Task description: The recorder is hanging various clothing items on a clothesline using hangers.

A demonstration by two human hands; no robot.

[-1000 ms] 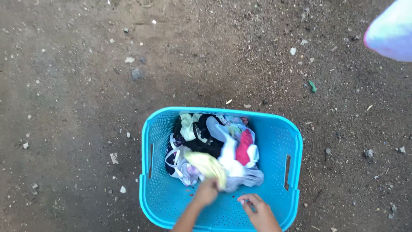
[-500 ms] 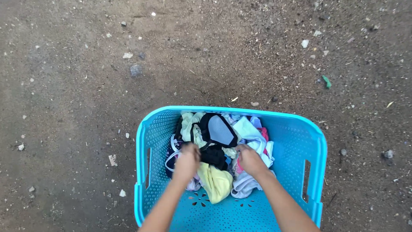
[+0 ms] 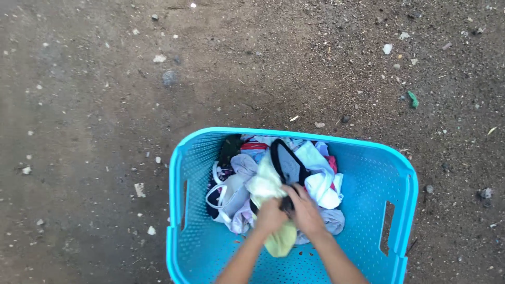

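On bare dirt ground, one blue basket holding one clothes heap. Our left hand grips yellow cloth; our right hand pinches a black garment.

Soft, even daylight falls on the bare brown dirt ground, casting no hard shadows and no glare. A faint darker patch lies just beyond the bright blue perforated plastic basket. Colours look slightly washed. The hands are softly motion-blurred; pebbles stay fairly sharp.
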